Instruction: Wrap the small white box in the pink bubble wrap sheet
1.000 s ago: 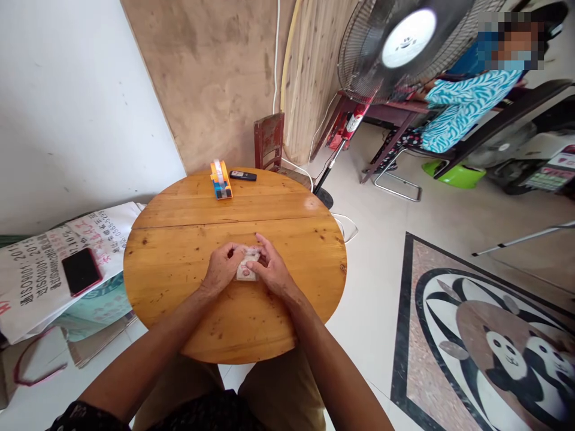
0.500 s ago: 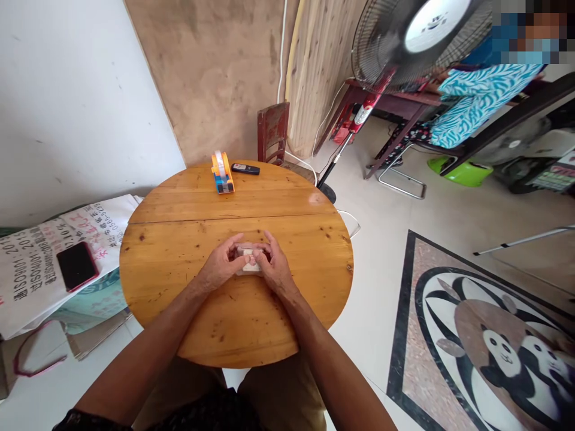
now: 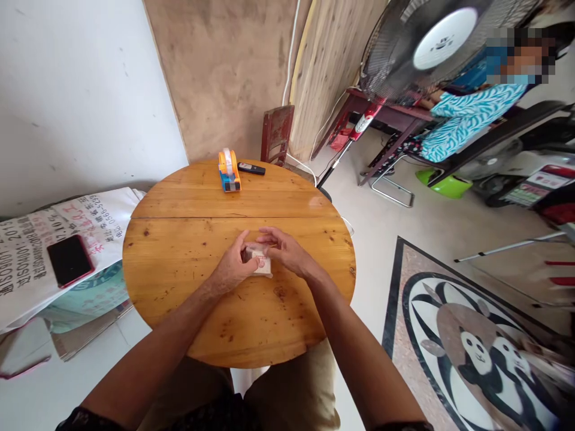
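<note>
A small white packet (image 3: pixel 262 267) with red print, seemingly in clear wrapping, lies between my hands over the wooden table (image 3: pixel 179 257). My left hand (image 3: pixel 236 261) is closed on its left side, thumb across the top face. At the packet's far right corner is my right hand (image 3: pixel 287 251), its thumb and curved fingers around the edge. The fingertips partly hide the far side of the packet. Beyond them on the table stands an orange and blue tape dispenser (image 3: pixel 229 172) with a roll of clear tape.
A dark remote-like device (image 3: pixel 251 169) lies beside the dispenser. To the left, a phone (image 3: pixel 70 260) rests on printed sacks (image 3: pixel 114 209). A wooden chair (image 3: pixel 277 134) stands behind the table. A standing fan (image 3: pixel 442 42) is at back right, near a seated person (image 3: pixel 467 120).
My right hand has shifted from the packet's right side to its far right corner, turning sideways. More of the packet's printed face shows. The view has swung slightly right.
</note>
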A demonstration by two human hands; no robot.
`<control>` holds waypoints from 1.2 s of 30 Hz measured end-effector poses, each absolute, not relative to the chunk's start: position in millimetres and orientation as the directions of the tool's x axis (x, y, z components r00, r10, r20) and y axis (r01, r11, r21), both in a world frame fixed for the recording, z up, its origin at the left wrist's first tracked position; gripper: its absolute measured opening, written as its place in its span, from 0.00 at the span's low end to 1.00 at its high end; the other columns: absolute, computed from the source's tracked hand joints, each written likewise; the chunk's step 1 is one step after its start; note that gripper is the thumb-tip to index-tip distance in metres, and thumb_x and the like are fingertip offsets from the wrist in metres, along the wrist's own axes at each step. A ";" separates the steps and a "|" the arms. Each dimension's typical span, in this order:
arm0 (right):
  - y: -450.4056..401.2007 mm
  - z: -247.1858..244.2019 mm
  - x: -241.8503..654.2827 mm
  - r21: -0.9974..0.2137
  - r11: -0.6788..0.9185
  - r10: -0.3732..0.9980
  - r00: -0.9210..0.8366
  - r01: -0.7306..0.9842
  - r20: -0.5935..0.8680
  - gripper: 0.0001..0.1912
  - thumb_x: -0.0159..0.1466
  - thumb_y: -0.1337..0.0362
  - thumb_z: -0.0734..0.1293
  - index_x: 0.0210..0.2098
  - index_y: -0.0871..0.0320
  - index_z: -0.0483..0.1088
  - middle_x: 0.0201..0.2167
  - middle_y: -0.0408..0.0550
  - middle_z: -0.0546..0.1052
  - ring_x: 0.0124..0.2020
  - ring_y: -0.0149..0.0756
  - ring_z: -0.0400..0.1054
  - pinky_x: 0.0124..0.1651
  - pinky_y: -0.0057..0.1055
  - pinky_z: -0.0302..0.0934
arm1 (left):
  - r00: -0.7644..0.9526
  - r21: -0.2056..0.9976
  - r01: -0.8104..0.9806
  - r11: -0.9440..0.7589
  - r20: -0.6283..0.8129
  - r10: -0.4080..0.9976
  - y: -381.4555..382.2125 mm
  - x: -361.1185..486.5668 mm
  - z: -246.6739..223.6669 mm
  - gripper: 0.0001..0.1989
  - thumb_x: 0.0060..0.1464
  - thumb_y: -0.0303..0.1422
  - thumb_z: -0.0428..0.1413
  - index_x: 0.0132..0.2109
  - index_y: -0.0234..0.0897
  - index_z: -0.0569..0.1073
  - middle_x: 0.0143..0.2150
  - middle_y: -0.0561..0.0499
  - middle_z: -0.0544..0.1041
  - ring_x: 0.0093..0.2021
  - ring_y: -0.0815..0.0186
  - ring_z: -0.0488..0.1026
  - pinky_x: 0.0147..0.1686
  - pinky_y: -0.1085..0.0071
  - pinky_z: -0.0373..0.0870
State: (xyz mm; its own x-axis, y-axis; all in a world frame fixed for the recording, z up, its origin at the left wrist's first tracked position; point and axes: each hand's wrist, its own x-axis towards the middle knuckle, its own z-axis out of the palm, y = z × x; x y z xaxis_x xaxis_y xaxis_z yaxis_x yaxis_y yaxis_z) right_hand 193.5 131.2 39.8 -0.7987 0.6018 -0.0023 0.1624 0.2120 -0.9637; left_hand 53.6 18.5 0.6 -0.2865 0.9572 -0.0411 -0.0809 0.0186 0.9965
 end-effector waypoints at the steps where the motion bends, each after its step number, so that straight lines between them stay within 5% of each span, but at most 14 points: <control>1: 135.3 43.1 193.8 -0.967 0.208 0.564 -0.826 0.148 -0.005 0.25 0.57 0.67 0.67 0.54 0.57 0.67 0.46 0.51 0.77 0.47 0.39 0.72 0.50 0.41 0.68 | -0.288 0.996 -0.088 0.017 -0.042 0.957 18.8 53.8 0.0 0.47 0.45 0.33 0.61 0.69 0.32 0.49 0.54 0.41 0.74 0.48 0.60 0.75 0.47 0.65 0.72; 13: 159.6 48.9 179.6 -0.908 0.405 0.384 -0.921 0.106 0.064 0.22 0.56 0.61 0.71 0.51 0.54 0.73 0.35 0.43 0.79 0.35 0.33 0.72 0.39 0.31 0.66 | -0.261 0.992 -0.128 0.008 -0.041 0.964 18.6 49.5 2.9 0.49 0.43 0.30 0.61 0.70 0.34 0.47 0.52 0.43 0.75 0.44 0.63 0.75 0.42 0.69 0.71; 20: 154.3 36.2 170.6 -0.964 0.265 0.606 -0.782 0.025 0.146 0.14 0.56 0.61 0.69 0.41 0.57 0.75 0.28 0.41 0.77 0.30 0.33 0.72 0.37 0.31 0.65 | -0.265 0.985 -0.167 0.031 -0.075 0.961 16.3 50.8 7.6 0.50 0.42 0.31 0.62 0.70 0.34 0.48 0.55 0.41 0.74 0.47 0.61 0.74 0.46 0.67 0.71; 26: 150.2 32.9 171.2 -0.988 0.150 0.654 -0.746 -0.036 0.126 0.14 0.56 0.60 0.69 0.42 0.56 0.73 0.26 0.40 0.77 0.26 0.32 0.72 0.35 0.30 0.67 | -0.269 0.994 -0.102 0.034 -0.060 0.961 11.1 53.7 14.8 0.45 0.46 0.32 0.61 0.69 0.33 0.52 0.57 0.41 0.72 0.52 0.59 0.72 0.51 0.65 0.68; 31: 145.2 36.7 173.8 -0.934 0.356 0.666 -0.707 0.022 0.237 0.15 0.59 0.63 0.66 0.45 0.56 0.73 0.29 0.42 0.78 0.29 0.33 0.73 0.36 0.30 0.68 | -0.282 0.991 -0.130 0.043 -0.078 0.956 11.4 53.1 17.8 0.43 0.47 0.33 0.61 0.68 0.34 0.53 0.56 0.40 0.73 0.53 0.58 0.72 0.50 0.65 0.68; 36: 138.6 40.6 180.0 -0.753 0.642 0.614 -0.683 0.143 0.394 0.15 0.62 0.66 0.65 0.48 0.54 0.74 0.35 0.45 0.81 0.36 0.36 0.75 0.44 0.32 0.67 | -0.309 0.989 -0.137 0.060 -0.100 0.946 14.3 52.0 18.7 0.38 0.49 0.33 0.60 0.66 0.34 0.58 0.53 0.42 0.74 0.46 0.60 0.74 0.44 0.67 0.71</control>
State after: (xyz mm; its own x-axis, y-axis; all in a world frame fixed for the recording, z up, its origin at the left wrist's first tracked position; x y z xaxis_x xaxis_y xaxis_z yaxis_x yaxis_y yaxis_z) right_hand 180.0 138.6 40.6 -0.6833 0.6145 0.3944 0.1432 0.6425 -0.7528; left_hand 52.0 14.3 18.7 -0.3093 0.9457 -0.1001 -0.1371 0.0599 0.9887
